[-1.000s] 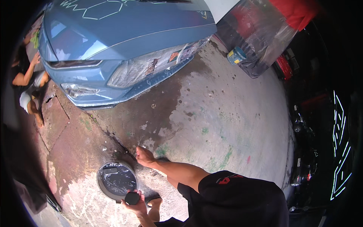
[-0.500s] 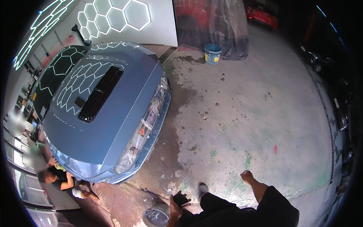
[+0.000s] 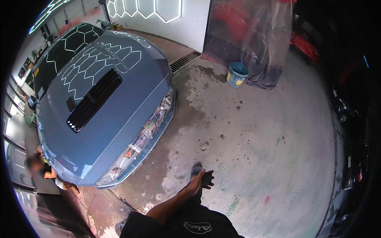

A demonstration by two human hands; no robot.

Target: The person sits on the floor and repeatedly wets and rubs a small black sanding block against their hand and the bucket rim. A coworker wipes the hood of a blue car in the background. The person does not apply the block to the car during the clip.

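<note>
My left hand is in the lower middle, extended over my shoe, with its fingers curved round a small black block, perhaps a sponge or pad. My right hand is out of sight. Left of and beyond the hand is a blue-grey car with patchwork masking along its front and a long glossy black part on its hood, which reflects hexagon lights.
A co-worker crouches at the car's lower left. A blue bucket stands by a hanging plastic sheet. Beyond are a floor grate and a white panel. Dark vehicles line the right.
My view has risen and shifted from the grey bucket toward the car and floor. My left hand carries the black block away from that bucket. My right hand has left the view.
</note>
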